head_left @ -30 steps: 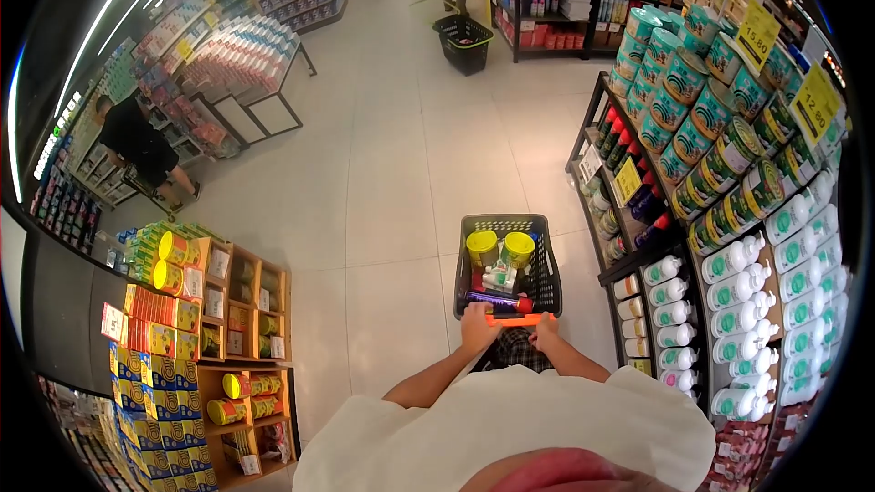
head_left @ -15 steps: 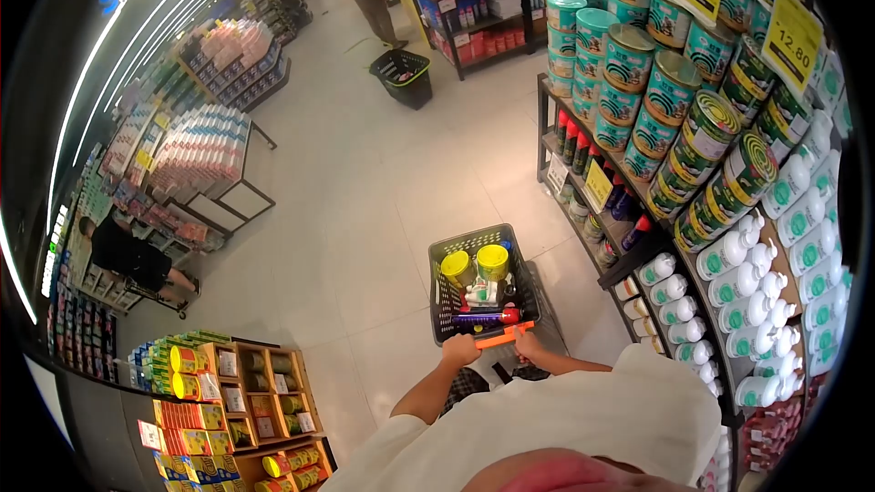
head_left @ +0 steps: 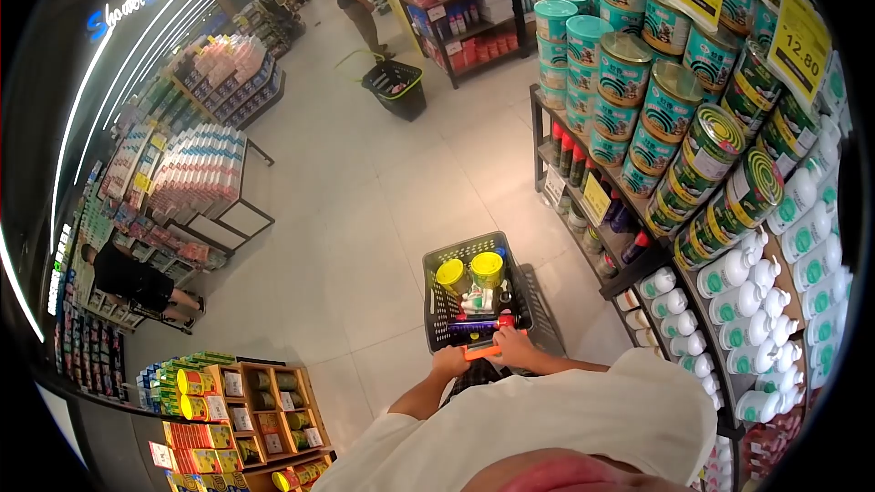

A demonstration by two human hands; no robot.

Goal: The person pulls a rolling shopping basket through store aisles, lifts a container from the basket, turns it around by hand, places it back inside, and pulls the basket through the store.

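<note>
My left hand (head_left: 449, 362) is closed around the left end of an orange push handle (head_left: 479, 353). Close beside it, my right hand (head_left: 513, 346) grips the same handle toward its right side. In front of both hands is the dark grey slotted basket of a shopping cart (head_left: 430, 296). Inside lie two cans with yellow lids, a left one (head_left: 451, 275) and a right one (head_left: 488, 269). A white package (head_left: 478, 299) lies below them, and nearest the handle is a purple bottle (head_left: 469, 325) with a red cap.
On the right, a shelf holds teal cans (head_left: 609, 87), green-black cans (head_left: 711, 141) and white pump bottles (head_left: 729, 278). Ahead stands a black basket (head_left: 398, 91) near a person (head_left: 354, 0). Another person (head_left: 132, 278) is at left. A wooden display (head_left: 269, 401) stands lower left.
The cart has shifted slightly left and down in view. My right hand has come inward along the handle, nearer my left hand. The shelf on the right appears slightly closer.
</note>
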